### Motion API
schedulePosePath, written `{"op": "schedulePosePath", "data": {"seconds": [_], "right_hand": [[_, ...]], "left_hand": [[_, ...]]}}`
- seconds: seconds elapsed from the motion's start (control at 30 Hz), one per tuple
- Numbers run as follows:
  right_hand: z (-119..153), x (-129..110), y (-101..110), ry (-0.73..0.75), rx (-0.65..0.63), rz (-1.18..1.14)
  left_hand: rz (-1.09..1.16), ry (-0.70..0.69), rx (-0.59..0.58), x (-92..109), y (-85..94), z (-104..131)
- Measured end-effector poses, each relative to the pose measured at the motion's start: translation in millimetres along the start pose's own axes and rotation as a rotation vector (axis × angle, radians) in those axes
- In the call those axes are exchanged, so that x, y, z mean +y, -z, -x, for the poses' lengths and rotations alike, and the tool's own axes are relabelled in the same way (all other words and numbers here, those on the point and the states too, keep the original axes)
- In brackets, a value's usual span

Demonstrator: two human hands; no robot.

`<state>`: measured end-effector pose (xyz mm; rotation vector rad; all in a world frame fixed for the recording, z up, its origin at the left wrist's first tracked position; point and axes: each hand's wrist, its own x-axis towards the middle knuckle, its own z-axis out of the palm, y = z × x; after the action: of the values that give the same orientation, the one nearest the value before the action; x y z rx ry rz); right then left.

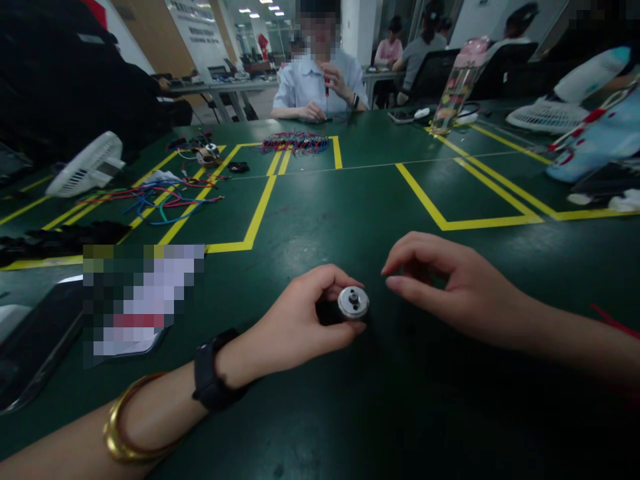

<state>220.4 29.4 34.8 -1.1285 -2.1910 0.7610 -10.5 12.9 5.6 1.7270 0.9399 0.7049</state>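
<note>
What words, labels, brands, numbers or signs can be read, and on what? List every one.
None can be read for certain.
White wall panel: lines of lettering, too small and blurred.
Pixelated item at left: any print is masked.
Metal cylinder in the left hand: no lettering shows.

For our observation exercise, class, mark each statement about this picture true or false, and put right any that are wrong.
1. The left hand holds a round metal part. True.
2. The right hand is gripping the same part. False: it is apart from the part, with nothing showing between its thumb and fingers.
3. Red and blue wires lie on the green table. True.
4. The table is marked out with white tape. False: the tape lines are yellow.
5. A gold-coloured bangle is on the left forearm. True.
</note>
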Motion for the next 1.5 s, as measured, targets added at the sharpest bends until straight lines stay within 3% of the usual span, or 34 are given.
{"op": "schedulePosePath", "data": {"seconds": [0.13,0.27,0.47,0.77,0.93,1.1,1.23,1.37,1.5], "right_hand": [[13,25,1,-0.238,0.036,-0.144],[19,32,0,-0.274,0.078,-0.258],[19,31,0,-0.214,0.004,-0.223],[6,16,-10,0.015,-0.209,0.107],[-8,-12,-12,0.15,-0.037,0.019],[-14,-23,-12,0.259,-0.03,0.034],[-6,-15,-3,0.217,0.018,0.038],[9,4,-4,0.141,-0.185,0.115],[18,19,-11,0.12,-0.215,0.125]], "left_hand": [[-0.026,0.017,-0.008,2,1.2,1],[-0.047,0.031,-0.003,3,1.3,1],[-0.069,0.02,0.002,2,1.9,0],[-0.044,0.028,0.007,3,-0.2,0],[-0.018,0.024,0.024,1,-1.8,0],[-0.035,0.033,0.036,0,-2.4,0],[-0.014,0.014,0.032,3,-2.0,0],[0.002,0.01,0.013,3,-1.2,-1],[-0.022,0.02,0.01,2,-0.5,0]]}}
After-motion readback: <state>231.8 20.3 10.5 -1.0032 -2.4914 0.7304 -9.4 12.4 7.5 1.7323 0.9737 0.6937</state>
